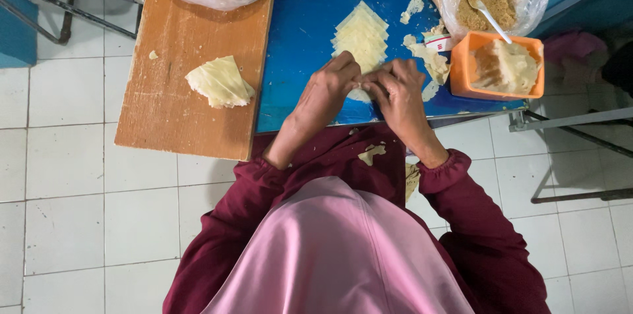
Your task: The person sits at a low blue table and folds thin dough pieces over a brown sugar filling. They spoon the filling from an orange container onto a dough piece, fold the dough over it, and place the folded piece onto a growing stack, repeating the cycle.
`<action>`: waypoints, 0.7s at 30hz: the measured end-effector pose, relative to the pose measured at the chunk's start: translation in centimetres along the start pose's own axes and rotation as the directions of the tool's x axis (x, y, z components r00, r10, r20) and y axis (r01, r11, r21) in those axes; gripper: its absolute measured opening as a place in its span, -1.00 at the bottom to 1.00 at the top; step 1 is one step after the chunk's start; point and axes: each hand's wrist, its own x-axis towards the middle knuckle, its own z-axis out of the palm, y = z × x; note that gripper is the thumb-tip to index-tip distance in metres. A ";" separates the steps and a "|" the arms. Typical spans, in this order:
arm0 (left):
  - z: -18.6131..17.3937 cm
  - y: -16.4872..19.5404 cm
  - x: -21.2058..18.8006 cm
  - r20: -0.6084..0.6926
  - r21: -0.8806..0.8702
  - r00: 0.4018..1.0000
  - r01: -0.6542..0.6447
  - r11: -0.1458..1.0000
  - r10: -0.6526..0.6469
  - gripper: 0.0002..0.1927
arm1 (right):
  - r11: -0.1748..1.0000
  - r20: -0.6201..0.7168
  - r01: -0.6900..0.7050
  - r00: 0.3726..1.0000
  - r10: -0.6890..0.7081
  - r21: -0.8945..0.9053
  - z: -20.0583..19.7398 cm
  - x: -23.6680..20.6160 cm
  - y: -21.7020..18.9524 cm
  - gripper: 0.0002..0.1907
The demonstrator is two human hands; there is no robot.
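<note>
White floor tiles (79, 222) surround a blue-topped table (303, 17); a brown wooden board (178, 70) lies against its left edge. Left hand (324, 98) and right hand (400, 93) meet at the table's near edge, fingertips pinched together on a small pale dough sheet (360, 94), mostly hidden beneath them. Both hands are closed on that sheet. Judgement: folding goes best with even fingertip pressure and the sheet kept flat on the table.

Just beyond the hands sits a fanned stack of thin pale yellow wrapper squares (361, 36). A second fan-shaped pile of wrappers (219, 81) rests on the board, left of the table. At the table's right edge: an orange plastic tub (463, 67), and behind it a clear plastic bag of brown crumbly filling (491, 1) with a white spoon (491, 19). Dough scraps (428, 60) lie beside the tub.
</note>
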 end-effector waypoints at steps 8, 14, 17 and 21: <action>0.8 -0.2 0.3 -0.059 0.140 0.998 0.006 0.990 0.003 -0.94 | 0.931 -0.022 0.092 0.994 -0.107 -0.352 0.2 -2.2 -1.0 -0.75; 0.9 1.9 -1.8 -0.107 0.230 0.993 0.083 0.970 -0.059 -0.83 | 0.864 0.012 0.020 1.000 -0.016 -0.503 0.4 -3.2 -1.9 -0.57; 0.7 2.5 -2.9 -0.076 0.278 0.996 0.058 0.959 -0.038 -0.74 | 0.862 0.027 0.058 0.998 -0.052 -0.503 0.8 -2.1 -0.9 -0.53; 0.6 2.6 -3.5 -0.032 0.360 0.999 -0.003 0.933 0.015 -0.67 | 0.875 0.099 0.062 0.995 -0.016 -0.480 1.1 0.3 1.2 -0.40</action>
